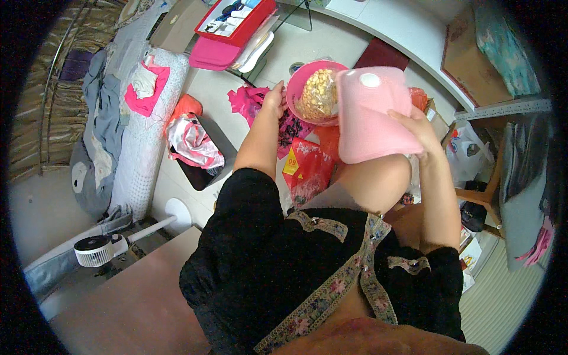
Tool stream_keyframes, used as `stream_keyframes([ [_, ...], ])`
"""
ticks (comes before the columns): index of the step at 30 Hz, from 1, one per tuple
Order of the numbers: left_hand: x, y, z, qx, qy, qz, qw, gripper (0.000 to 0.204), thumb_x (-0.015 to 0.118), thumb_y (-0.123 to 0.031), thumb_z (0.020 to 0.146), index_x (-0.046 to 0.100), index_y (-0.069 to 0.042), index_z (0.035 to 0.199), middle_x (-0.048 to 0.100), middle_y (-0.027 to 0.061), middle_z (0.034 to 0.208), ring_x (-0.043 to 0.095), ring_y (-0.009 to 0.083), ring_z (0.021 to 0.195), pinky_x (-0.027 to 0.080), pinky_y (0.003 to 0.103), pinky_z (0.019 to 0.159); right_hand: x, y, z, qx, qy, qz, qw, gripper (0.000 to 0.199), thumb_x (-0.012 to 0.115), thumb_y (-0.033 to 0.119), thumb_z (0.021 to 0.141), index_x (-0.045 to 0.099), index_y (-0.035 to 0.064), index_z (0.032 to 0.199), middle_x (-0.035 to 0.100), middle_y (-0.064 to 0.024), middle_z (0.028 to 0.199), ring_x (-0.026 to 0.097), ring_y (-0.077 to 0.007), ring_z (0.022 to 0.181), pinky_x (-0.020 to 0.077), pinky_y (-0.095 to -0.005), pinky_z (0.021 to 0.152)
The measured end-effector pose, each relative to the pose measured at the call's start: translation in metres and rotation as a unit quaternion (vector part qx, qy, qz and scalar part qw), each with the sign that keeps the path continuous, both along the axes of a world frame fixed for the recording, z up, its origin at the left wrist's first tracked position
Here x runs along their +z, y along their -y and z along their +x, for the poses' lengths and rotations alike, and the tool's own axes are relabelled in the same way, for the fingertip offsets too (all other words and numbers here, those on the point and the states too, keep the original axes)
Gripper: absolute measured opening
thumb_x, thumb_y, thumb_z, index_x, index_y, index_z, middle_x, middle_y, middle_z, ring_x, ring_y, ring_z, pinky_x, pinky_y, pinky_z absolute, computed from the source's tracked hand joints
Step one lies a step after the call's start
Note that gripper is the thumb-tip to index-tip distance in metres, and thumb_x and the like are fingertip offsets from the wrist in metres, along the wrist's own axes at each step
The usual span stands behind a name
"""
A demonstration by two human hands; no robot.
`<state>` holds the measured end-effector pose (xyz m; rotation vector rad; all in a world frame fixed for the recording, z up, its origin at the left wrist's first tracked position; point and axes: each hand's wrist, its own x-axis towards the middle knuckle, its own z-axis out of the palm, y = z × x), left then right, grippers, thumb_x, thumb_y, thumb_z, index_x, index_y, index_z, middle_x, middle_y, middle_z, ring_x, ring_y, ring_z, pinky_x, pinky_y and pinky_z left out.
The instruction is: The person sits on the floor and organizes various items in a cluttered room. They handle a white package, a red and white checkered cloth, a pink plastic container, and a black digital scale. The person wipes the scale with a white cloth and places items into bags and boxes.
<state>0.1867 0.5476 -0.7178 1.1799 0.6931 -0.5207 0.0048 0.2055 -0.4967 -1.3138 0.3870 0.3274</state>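
Note:
My right hand (417, 131) grips the lower right side of a flat, soft pink cushion (376, 130) with a white oval patch near its top edge. The cushion hangs over my knee and covers the right side of a pink basin (291, 97). Inside that basin lies a clear plastic bag of yellowish kernels or nuts (318, 94). Just left of the basin's rim, my left hand (276, 102) has its fingers extended, with nothing seen in it. Behind its wrist, a magenta plastic bag (245, 102) is on the floor. A red package with yellow (310, 165) lies below the basin.
A dark bin (216, 142) with pink-and-white plastic stands left, near a bed (148, 115). Ahead is a red box of small items (239, 32) on a glass stand. A white fan (97, 249) is lower left. On the right are a white plastic bag (467, 154) and a wooden stool (488, 189).

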Motion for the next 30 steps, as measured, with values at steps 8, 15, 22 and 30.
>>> stream_keyframes([
  [8,-0.008,0.02,0.033,-0.053,-0.011,-0.164,0.985,0.04,0.049,-0.033,0.101,0.061,-0.002,0.122,0.067,0.015,0.118,0.063,0.0297,0.108,0.048,0.047,0.1,-0.009,-0.039,0.106,0.293,0.047,-0.044,0.954,0.039,0.069,0.013,0.091,0.06,-0.0016,0.125,0.069,-0.0064,0.108,0.065,-0.0126,0.094,0.0535,-0.0291,0.084],
  [15,-0.01,0.022,0.05,-0.067,0.062,-0.151,0.984,0.029,0.057,-0.01,0.096,0.06,0.007,0.12,0.068,0.0197,0.108,0.068,0.0266,0.092,0.057,0.039,0.084,-0.144,-0.015,0.146,0.173,0.013,-0.291,0.941,0.033,0.067,0.003,0.088,0.061,-0.002,0.119,0.069,-0.0077,0.105,0.065,-0.0144,0.092,0.053,-0.0285,0.081],
  [22,-0.041,-0.006,0.072,-0.069,0.006,-0.147,0.987,0.03,0.06,-0.009,0.095,0.06,0.011,0.117,0.069,0.021,0.107,0.069,0.0293,0.09,0.058,0.043,0.085,-0.173,0.002,0.105,0.016,-0.036,-0.251,0.967,0.045,0.066,0.014,0.089,0.054,0.0016,0.13,0.067,-0.004,0.108,0.062,-0.0151,0.099,0.0504,-0.0303,0.082],
  [30,0.015,0.033,0.095,-0.14,0.095,-0.055,0.984,0.03,0.071,-0.014,0.089,0.064,0.002,0.113,0.07,0.0128,0.095,0.068,0.021,0.078,0.058,0.036,0.075,-0.191,-0.009,0.083,0.129,-0.045,-0.051,0.989,0.074,0.079,0.024,0.078,0.045,-0.0011,0.139,0.062,-0.011,0.126,0.058,-0.0213,0.112,0.0454,-0.0337,0.097],
])
